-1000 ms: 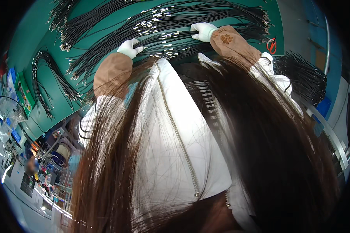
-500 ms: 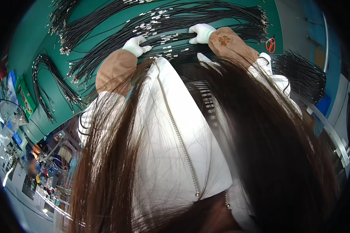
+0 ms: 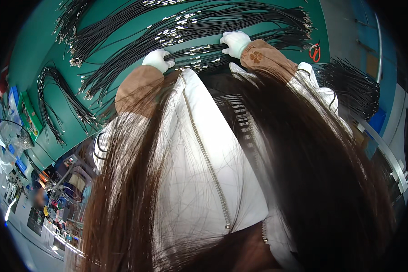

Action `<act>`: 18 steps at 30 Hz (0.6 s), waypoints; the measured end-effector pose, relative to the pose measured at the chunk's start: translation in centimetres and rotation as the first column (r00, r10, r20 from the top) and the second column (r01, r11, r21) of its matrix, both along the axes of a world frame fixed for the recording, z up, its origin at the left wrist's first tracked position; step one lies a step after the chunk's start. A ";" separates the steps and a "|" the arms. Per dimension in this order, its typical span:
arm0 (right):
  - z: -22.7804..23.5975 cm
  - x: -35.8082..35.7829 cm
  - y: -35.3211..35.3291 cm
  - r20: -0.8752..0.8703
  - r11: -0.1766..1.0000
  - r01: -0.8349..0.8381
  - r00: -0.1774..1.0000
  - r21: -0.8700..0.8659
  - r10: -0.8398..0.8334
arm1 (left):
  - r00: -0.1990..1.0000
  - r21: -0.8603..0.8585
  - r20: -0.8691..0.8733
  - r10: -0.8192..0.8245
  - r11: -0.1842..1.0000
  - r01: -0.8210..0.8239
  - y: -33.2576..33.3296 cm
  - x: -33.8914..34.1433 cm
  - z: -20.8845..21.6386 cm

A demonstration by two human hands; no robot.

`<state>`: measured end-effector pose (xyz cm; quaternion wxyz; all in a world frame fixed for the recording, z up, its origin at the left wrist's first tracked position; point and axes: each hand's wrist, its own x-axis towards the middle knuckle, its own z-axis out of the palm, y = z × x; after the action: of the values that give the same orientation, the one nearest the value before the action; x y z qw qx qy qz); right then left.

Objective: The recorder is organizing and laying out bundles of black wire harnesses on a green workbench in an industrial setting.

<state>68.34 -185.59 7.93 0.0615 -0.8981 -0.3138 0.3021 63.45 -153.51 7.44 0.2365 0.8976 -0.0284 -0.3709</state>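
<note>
My left hand (image 3: 157,60), in a white glove, is closed around the left part of a bundle of black cables (image 3: 195,56) with small white tags in its middle. My right hand (image 3: 235,43), gloved the same way, grips the bundle right of the tags; its thumb and fingers are closed on the strands. Brown sleeve covers reach up to both wrists. Just beyond my hands lies a thicker spread of black cables (image 3: 213,22), also white-tagged, with metal ends at the right. Long hair and my white jacket hide the near edge of the bundle.
The green table (image 3: 61,50) carries another cable bundle (image 3: 109,29) at the back and a looped bundle (image 3: 61,90) at the left. Red-handled cutters (image 3: 315,52) lie near its right edge. More cables (image 3: 351,86) hang at the right. A green tray (image 3: 28,109) is far left.
My left hand has shifted slightly down and its fingers have closed from a looser, spread pose onto the cables. My right hand has moved slightly, turning more over the strands.
</note>
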 end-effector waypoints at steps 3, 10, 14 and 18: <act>0.6 0.0 0.2 -0.003 1.000 -0.022 1.000 0.011 0.022 | 0.990 0.058 0.083 -0.111 0.993 0.107 0.1 -0.4 -0.2; 0.3 -0.1 0.3 0.019 0.998 -0.053 0.998 0.032 0.052 | 0.988 0.057 0.141 -0.055 0.997 0.047 0.2 -0.7 -0.8; 0.1 0.3 0.3 -0.036 0.994 0.080 0.996 0.071 -0.078 | 0.986 0.067 0.164 -0.037 0.997 0.026 0.1 -0.2 0.0; 1.9 1.6 1.4 -0.135 0.978 0.206 0.969 -0.001 -0.205 | 0.986 -0.075 0.070 0.152 0.986 -0.147 1.3 -0.2 -0.2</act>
<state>69.90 -184.22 9.86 0.1193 -0.9028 -0.2162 0.3521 63.27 -152.20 7.19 0.2935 0.9018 0.0173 -0.3167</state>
